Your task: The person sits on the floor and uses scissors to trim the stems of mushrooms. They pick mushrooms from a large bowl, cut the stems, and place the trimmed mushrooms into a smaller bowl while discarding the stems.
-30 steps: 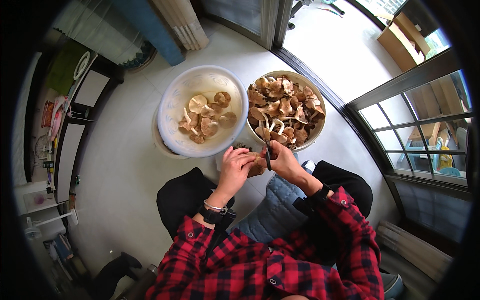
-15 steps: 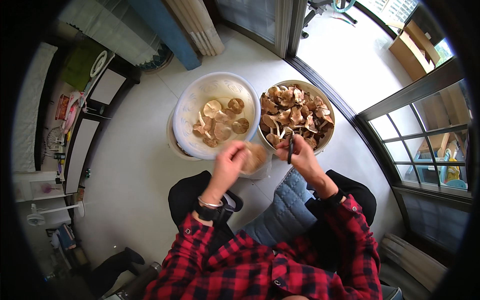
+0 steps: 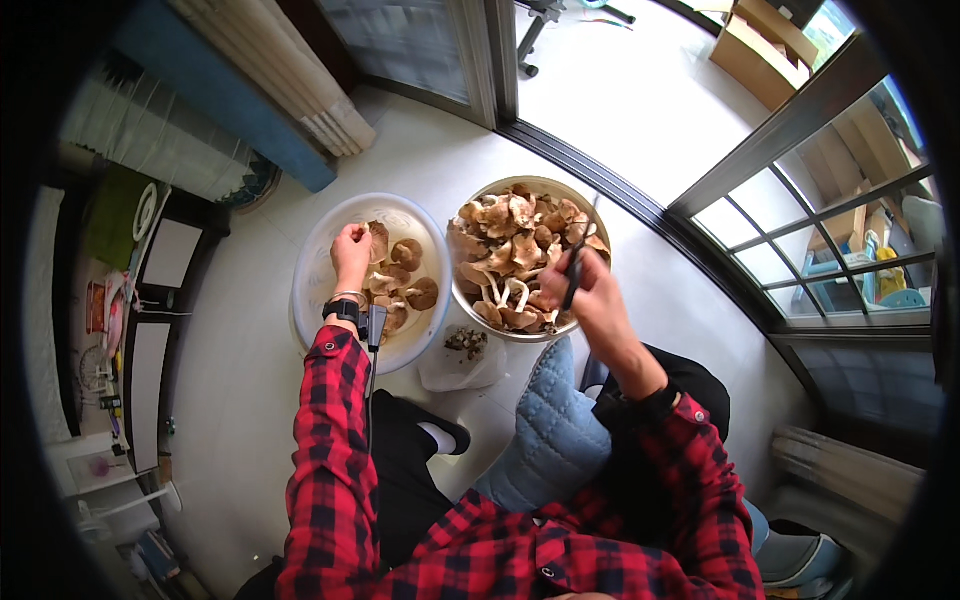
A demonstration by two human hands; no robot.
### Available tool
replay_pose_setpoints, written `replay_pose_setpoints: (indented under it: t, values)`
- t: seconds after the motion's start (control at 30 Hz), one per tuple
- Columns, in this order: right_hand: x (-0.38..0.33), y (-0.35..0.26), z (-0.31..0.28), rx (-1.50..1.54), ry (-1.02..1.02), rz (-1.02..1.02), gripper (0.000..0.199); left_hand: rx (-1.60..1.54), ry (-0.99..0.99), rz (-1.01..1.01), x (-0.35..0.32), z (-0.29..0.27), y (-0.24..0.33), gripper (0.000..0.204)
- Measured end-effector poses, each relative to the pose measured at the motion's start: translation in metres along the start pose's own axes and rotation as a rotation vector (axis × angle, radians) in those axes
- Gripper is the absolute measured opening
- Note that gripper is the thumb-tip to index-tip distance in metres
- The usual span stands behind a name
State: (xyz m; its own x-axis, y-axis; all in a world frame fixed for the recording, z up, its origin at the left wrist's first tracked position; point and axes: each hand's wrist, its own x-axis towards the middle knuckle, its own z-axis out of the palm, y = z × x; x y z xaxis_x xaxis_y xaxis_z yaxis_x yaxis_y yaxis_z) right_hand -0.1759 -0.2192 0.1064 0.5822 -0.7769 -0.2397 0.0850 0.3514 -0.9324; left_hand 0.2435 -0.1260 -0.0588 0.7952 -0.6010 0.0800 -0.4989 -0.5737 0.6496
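Over the far part of a white basin with a pale blue rim (image 3: 303, 300), my left hand (image 3: 350, 252) has its fingers pinched at the edge of a brown mushroom cap (image 3: 378, 243). Several other brown mushrooms (image 3: 406, 254) lie in that basin. My right hand (image 3: 592, 300) grips black-handled scissors (image 3: 573, 280), their blades pointing away from me and partly blurred. It is above the near right side of a second, metal-looking basin (image 3: 480, 331), heaped with brown mushrooms (image 3: 525, 245), stems showing on some.
Between the basins and my feet sits a clear plastic bag (image 3: 462, 372) holding small dark trimmings (image 3: 466, 342). A blue quilted cloth (image 3: 545, 430) hangs between my legs. Beyond the right basin runs a sliding-door track (image 3: 620, 205). Curtains (image 3: 290, 75) hang at the far left.
My left hand has carried a mushroom from between the basins into the left basin. My right hand stays by the right basin with the scissors. The view has shifted, uncovering the plastic bag.
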Motion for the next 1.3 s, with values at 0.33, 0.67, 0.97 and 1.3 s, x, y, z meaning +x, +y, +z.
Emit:
replay_pose_setpoints:
  t: [0.33,0.67,0.97,1.3]
  values:
    - [0.013,-0.025,-0.032,0.139,0.216,-0.029,0.026,-0.047,0.322,0.215,-0.066,-0.007,0.056,0.030]
    - [0.012,-0.021,-0.033,0.075,0.134,-0.075,0.028,0.332,-0.504,0.568,-0.187,0.054,0.198,0.027]
    - [0.012,-0.020,-0.038,0.064,0.174,-0.125,0.027,0.287,-0.773,0.159,-0.173,0.055,0.201,0.024]
    - [0.008,-0.008,-0.028,-0.340,-0.040,-0.043,0.038,-0.696,-0.798,-0.008,-0.184,-0.045,0.194,0.026]
